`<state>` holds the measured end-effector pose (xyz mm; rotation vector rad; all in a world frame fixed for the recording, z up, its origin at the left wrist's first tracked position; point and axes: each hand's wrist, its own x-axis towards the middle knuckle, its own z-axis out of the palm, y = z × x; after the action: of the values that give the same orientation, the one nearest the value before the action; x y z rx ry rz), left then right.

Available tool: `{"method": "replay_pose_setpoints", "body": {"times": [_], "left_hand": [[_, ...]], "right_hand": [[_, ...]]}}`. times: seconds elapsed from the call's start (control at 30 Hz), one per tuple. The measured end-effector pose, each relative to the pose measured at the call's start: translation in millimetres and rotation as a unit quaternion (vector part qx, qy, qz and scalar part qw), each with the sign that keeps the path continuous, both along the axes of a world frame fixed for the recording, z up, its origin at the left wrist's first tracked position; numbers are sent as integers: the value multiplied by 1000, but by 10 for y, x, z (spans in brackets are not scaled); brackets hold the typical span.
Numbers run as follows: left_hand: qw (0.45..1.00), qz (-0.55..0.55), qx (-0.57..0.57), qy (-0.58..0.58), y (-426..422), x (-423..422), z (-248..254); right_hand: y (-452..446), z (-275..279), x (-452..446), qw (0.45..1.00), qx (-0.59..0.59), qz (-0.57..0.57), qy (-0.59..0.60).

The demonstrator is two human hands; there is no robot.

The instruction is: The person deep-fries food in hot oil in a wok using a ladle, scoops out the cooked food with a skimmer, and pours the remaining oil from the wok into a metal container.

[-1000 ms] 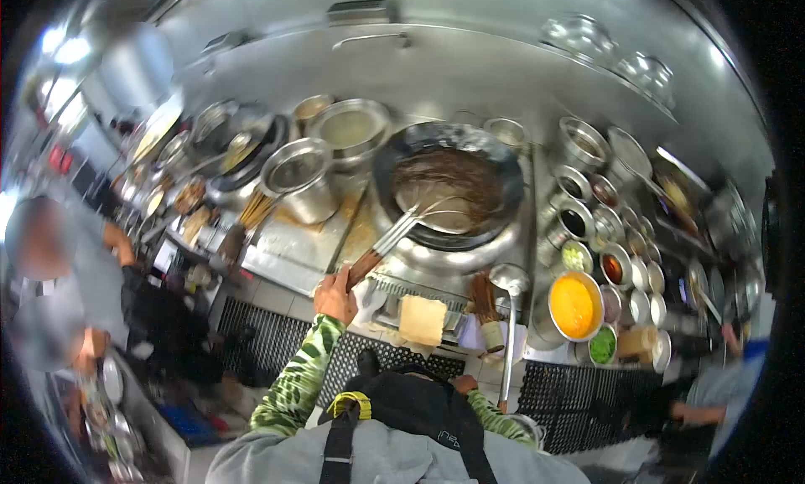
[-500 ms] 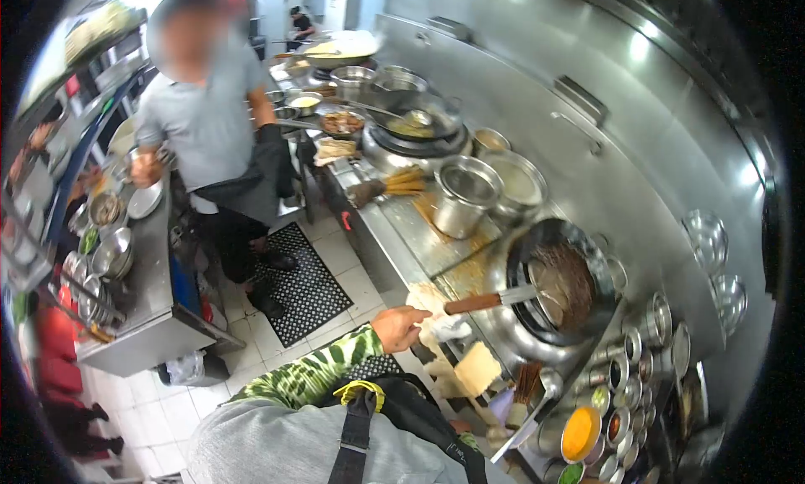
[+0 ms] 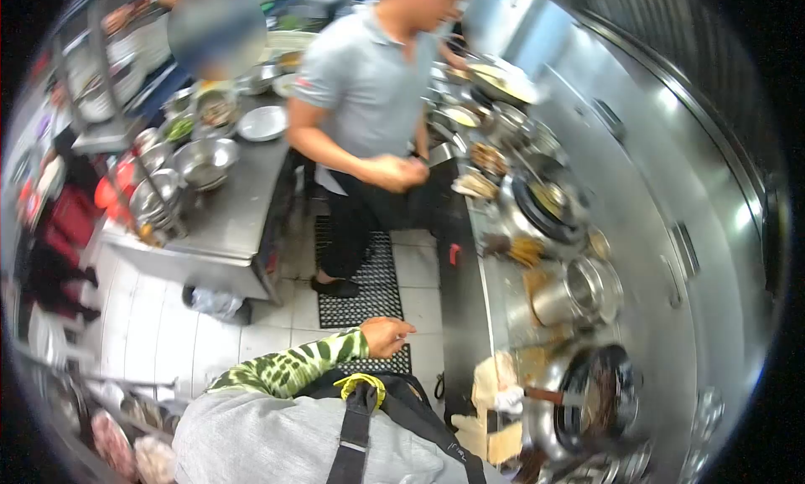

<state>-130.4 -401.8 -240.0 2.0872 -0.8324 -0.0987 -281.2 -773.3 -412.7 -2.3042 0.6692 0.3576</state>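
My left hand (image 3: pixel 387 337), below a green-and-white patterned sleeve (image 3: pixel 293 364), is held in front of my body over the floor. Its fingers are loosely extended and hold nothing that I can see. To its right, apart from it, a pale folded cloth (image 3: pixel 493 378) lies at the edge of the stove counter. Beside the cloth, a wooden-handled metal utensil (image 3: pixel 545 395) reaches into a dark wok (image 3: pixel 622 373) with dark brown contents. My right hand is out of view.
A co-worker in a grey shirt (image 3: pixel 356 73) stands ahead on a black perforated mat (image 3: pixel 381 274). Metal pots (image 3: pixel 558 300) and another wok (image 3: pixel 537 201) line the stove on the right. Left is a steel table (image 3: pixel 243 224) with bowls and a white plate (image 3: pixel 262 124). A bin (image 3: pixel 216 305) stands beneath.
The view has turned left, so the stove sits farther right. My left hand has come away from the cloth beside the utensil's handle. The co-worker appears closer, with an arm across the body.
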Motion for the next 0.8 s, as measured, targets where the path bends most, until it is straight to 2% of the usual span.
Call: {"method": "replay_pose_setpoints", "body": {"times": [0.03, 0.1, 0.13, 0.2, 0.37, 0.47, 0.53, 0.6, 0.63, 0.67, 0.7, 0.77, 0.8], "left_hand": [[999, 21, -22, -20, 132, 10, -119], [996, 78, -34, 36, 413, -39, -30], [995, 101, -9, -5, 570, -67, -13], [984, 176, -28, -1, 853, -171, -45], [920, 387, -57, 25, 1399, -679, -244], [857, 514, -28, 15, 1590, -1108, -279], [807, 589, -31, 14, 1634, -1369, -249], [747, 663, -51, 19, 1554, -1562, -37], [721, 690, -59, 10, 1493, -1615, -28], [697, 714, -65, 1, 1434, -1659, -32], [676, 734, -69, -7, 1370, -1694, -27], [658, 750, -66, -15, 1194, -1710, 66], [650, 757, -57, -21, 1090, -1703, 125]], "right_hand": [[103, -118, 160, 998, 9, 45, 38], [253, -198, 515, 989, 18, 123, 84], [338, -248, 686, 982, 19, 159, 105], [525, -309, 1029, 965, 20, 223, 140], [958, -416, 1932, 907, 15, 369, 205], [1208, -838, 2641, 832, 5, 522, 188], [1480, -1105, 3106, 760, -15, 634, 142], [1919, -967, 3326, 783, 14, 599, 164], [2198, -879, 3383, 839, 62, 493, 223], [2415, -760, 3453, 827, 74, 519, 202], [2535, -956, 3560, 825, 95, 537, 152], [2795, -759, 3620, 797, 92, 584, 125], [2847, -769, 3611, 801, 112, 571, 138]]}}
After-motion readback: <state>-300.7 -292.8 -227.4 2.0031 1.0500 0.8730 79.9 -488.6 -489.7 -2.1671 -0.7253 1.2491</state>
